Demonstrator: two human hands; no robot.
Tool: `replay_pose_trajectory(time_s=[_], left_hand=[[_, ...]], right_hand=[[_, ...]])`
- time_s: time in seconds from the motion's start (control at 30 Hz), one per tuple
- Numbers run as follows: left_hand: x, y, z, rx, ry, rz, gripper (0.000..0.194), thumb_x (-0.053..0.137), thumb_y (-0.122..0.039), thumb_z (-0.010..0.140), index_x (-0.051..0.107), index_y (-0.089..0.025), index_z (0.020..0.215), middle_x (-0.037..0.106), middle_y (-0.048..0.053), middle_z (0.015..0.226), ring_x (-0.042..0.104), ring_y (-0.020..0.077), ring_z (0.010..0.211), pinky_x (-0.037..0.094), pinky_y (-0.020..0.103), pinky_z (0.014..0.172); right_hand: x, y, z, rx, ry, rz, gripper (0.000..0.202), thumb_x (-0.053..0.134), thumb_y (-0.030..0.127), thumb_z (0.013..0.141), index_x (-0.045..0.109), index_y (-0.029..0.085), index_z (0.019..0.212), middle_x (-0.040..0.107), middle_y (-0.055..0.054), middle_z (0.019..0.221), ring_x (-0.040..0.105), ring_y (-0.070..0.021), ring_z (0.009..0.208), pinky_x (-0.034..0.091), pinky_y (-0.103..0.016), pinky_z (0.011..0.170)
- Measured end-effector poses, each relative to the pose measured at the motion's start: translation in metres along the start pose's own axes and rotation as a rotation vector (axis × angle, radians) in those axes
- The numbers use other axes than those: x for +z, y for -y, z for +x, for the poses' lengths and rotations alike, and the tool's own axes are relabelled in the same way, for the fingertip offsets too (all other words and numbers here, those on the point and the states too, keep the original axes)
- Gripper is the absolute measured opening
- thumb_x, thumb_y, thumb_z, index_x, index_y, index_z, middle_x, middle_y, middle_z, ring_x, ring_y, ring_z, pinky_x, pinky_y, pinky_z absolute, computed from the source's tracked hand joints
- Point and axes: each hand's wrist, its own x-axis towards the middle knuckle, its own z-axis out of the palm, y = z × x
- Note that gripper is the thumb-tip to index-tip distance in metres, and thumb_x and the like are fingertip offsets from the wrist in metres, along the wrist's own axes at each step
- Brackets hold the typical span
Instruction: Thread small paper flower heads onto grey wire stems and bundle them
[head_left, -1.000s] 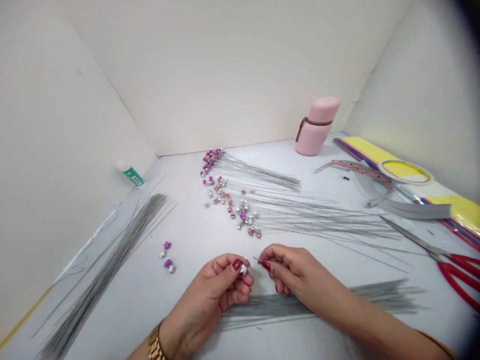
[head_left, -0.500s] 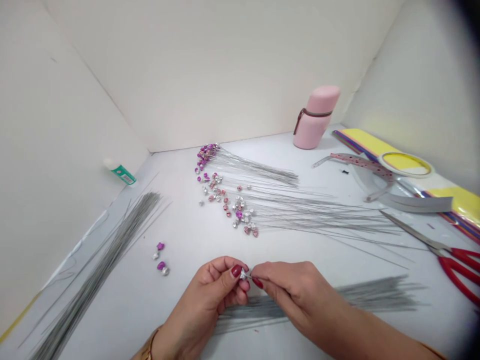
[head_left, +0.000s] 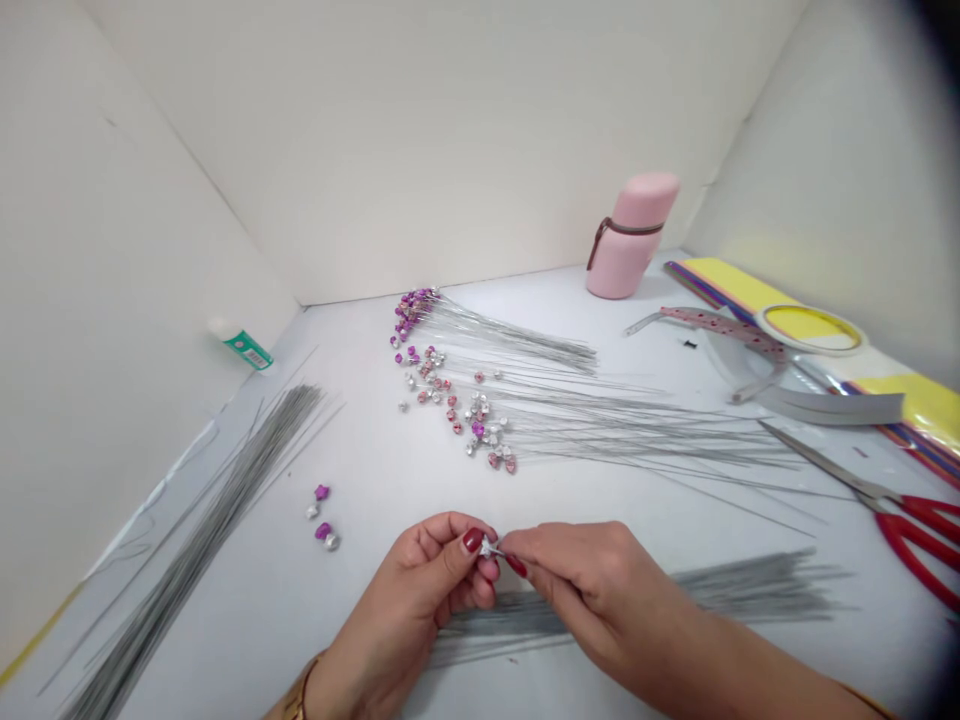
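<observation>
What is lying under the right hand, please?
Under the right hand runs a bundle of grey wires, visible on both sides. The bundle's middle is covered, so I cannot tell whether the hand touches it.

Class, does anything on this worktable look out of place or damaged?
Nothing looks spilled or damaged. One oddity: a tiny dark scrap lies loose near the pink patterned strip, unlike the bundled wires.

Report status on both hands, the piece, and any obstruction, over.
Left hand pinching small silvery star. Right hand gripping thin wire, end at star. Wire bundle beneath right hand, not visibly blocking.
</observation>
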Motion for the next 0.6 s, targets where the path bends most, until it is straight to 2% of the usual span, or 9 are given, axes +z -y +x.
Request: replay_pose_trajectory(time_s=[0.23, 0.37, 0.43, 0.53, 0.6], left_hand=[[0.003, 0.0, 0.001, 0.022, -0.023, 0.054, 0.012, 0.058, -0.023, 0.077, 0.06, -0.011, 0.074, 0.06, 0.001, 0.064, 0.05, 0.005, 0.055, 0.042, 0.016, 0.059], [0.004, 0.001, 0.001, 0.176, -0.126, 0.3, 0.013, 0.062, -0.025, 0.073, 0.062, -0.013, 0.07, 0.06, 0.0, 0.058, 0.052, 0.0082, 0.057, 0.042, 0.017, 0.058], [0.004, 0.003, 0.0, 0.253, -0.166, 0.426, 0.012, 0.063, -0.027, 0.072, 0.064, -0.015, 0.07, 0.06, -0.001, 0.056, 0.054, 0.0103, 0.057, 0.042, 0.019, 0.058], [0.004, 0.007, -0.001, 0.331, -0.229, 0.56, 0.012, 0.062, -0.028, 0.071, 0.065, -0.017, 0.074, 0.062, 0.0, 0.058, 0.056, 0.0128, 0.058, 0.043, 0.021, 0.057], [0.004, 0.009, -0.003, 0.381, -0.253, 0.639, 0.011, 0.061, -0.028, 0.072, 0.066, -0.018, 0.074, 0.063, 0.001, 0.06, 0.056, 0.0139, 0.059, 0.044, 0.021, 0.057]], right_hand=[[-0.001, 0.001, 0.0, 0.025, 0.017, 0.013, 0.025, 0.035, 0.008, 0.084, 0.055, 0.022, 0.084, 0.061, 0.002, 0.074, 0.054, -0.0107, 0.065, 0.037, -0.02, 0.062], [0.0, 0.003, -0.001, 0.039, 0.011, -0.079, 0.025, 0.034, 0.01, 0.085, 0.056, 0.022, 0.085, 0.062, 0.001, 0.073, 0.055, -0.0119, 0.064, 0.036, -0.021, 0.06], [0.004, 0.003, -0.003, -0.007, -0.046, -0.221, 0.025, 0.035, 0.008, 0.082, 0.057, 0.02, 0.081, 0.06, -0.001, 0.064, 0.053, -0.0132, 0.057, 0.034, -0.023, 0.055], [0.01, 0.004, -0.005, -0.161, -0.178, -0.467, 0.025, 0.035, 0.005, 0.077, 0.056, 0.017, 0.072, 0.056, -0.003, 0.057, 0.047, -0.015, 0.048, 0.028, -0.027, 0.049], [0.012, 0.005, -0.005, -0.195, -0.204, -0.487, 0.025, 0.035, 0.005, 0.076, 0.056, 0.016, 0.069, 0.056, -0.004, 0.056, 0.045, -0.0151, 0.047, 0.027, -0.028, 0.047]])
